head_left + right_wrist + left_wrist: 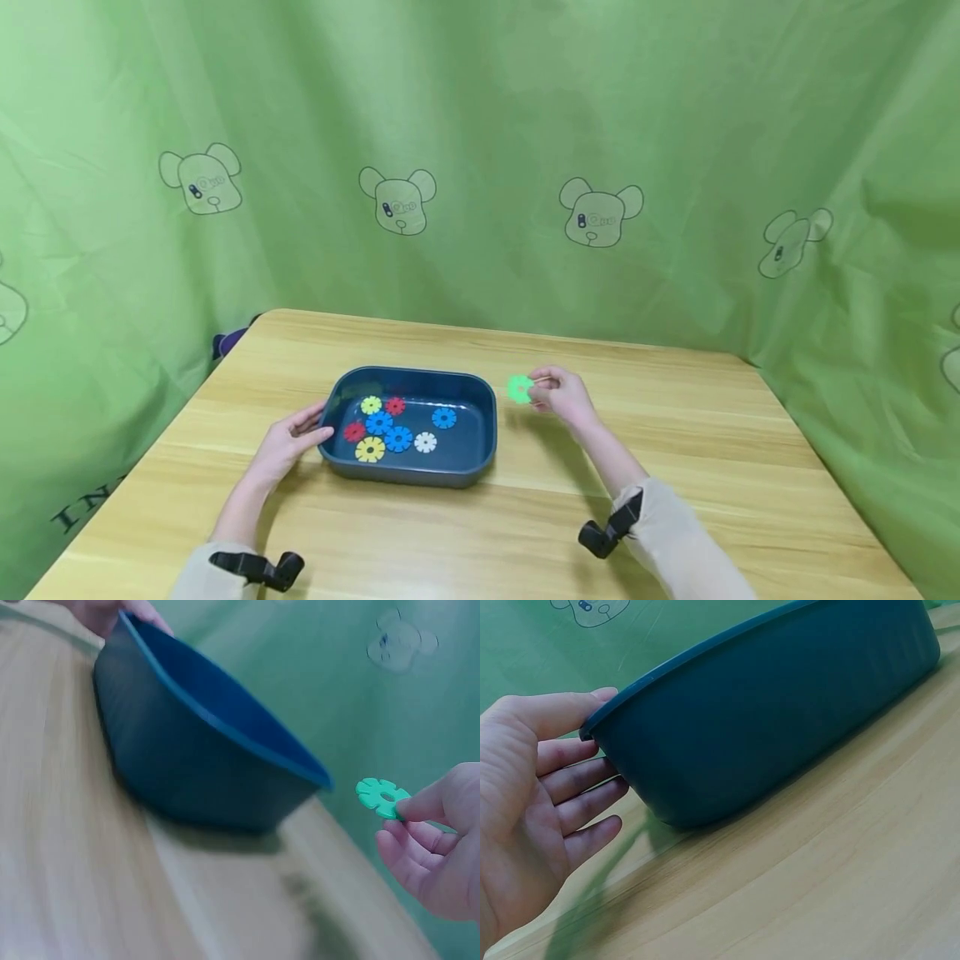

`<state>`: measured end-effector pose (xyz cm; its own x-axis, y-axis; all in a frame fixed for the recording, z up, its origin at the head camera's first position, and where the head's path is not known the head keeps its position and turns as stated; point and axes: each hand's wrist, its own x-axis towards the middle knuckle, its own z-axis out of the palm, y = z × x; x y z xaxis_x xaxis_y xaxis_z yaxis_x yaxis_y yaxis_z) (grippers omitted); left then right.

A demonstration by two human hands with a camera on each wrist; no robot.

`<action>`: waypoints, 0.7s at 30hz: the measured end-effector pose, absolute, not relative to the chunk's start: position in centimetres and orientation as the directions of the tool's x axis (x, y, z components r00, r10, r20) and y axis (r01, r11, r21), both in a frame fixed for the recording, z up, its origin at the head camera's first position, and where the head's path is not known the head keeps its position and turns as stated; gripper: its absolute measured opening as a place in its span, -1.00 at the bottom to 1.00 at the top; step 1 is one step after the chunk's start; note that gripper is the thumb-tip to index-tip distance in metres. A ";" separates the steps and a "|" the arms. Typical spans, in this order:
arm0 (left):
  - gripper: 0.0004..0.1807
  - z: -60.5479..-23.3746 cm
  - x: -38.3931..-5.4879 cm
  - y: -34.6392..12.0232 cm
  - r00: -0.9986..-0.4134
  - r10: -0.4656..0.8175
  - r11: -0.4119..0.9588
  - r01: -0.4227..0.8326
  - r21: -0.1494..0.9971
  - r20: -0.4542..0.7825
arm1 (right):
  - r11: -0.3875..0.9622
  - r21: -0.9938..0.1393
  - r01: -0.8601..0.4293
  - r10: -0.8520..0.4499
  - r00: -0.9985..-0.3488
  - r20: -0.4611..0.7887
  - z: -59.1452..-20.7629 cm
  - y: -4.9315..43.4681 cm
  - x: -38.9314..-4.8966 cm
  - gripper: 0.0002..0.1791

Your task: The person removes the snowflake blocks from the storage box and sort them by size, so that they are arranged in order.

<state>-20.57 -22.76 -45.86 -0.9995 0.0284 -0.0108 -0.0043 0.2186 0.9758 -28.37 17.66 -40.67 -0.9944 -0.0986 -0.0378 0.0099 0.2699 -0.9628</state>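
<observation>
A dark blue rectangular basin (pixel 468 446) with rounded corners stands on the table. Its left rim is held by my left hand (pixel 281 446), thumb over the edge and fingers against the outer wall in the left wrist view. To the right of the basin, my right hand (pixel 566 404) pinches a green snowflake disc (pixel 370 793) between thumb and fingers, above the tabletop and apart from the rim. Inside the basin lie several notched plastic discs: blue ones, red ones, a large yellow disc (pixel 360 451), a small yellow-green one and a white disc (pixel 418 442).
The light wooden table (pixel 637 379) extends on both sides of the basin. Behind it hangs a green curtain (pixel 487 275) printed with bear heads. A purple item (pixel 228 342) shows beyond the table's far left corner. Each wrist wears a black camera mount.
</observation>
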 end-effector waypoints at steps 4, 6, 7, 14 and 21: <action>-0.38 -45.8 -20.6 -22.7 -1.000 0.027 0.226 -0.004 0.974 -0.011 | 0.319 -0.946 0.058 -0.089 -0.992 -0.091 -42.0 19.1 -27.9 -0.70; -0.37 -45.8 -20.5 -22.7 -1.000 0.027 0.228 -0.006 0.974 -0.013 | 0.329 -0.941 0.082 -0.086 -0.990 -0.116 -42.7 19.4 -27.8 -0.71; -0.37 -45.8 -20.5 -22.7 -1.000 0.027 0.230 -0.008 0.973 -0.014 | 0.331 -0.939 0.093 -0.084 -0.988 -0.127 -43.0 19.6 -27.7 -0.72; -0.37 -45.8 -20.4 -22.7 -0.999 0.027 0.229 -0.020 0.973 -0.027 | 0.353 -0.927 0.124 -0.072 -0.985 -0.159 -45.1 19.9 -27.6 -0.73; -0.38 -45.9 -20.5 -22.7 -1.000 0.022 0.225 -0.012 0.974 -0.017 | 0.451 -0.888 0.085 -0.041 -0.992 -0.116 -46.2 19.8 -27.7 -0.80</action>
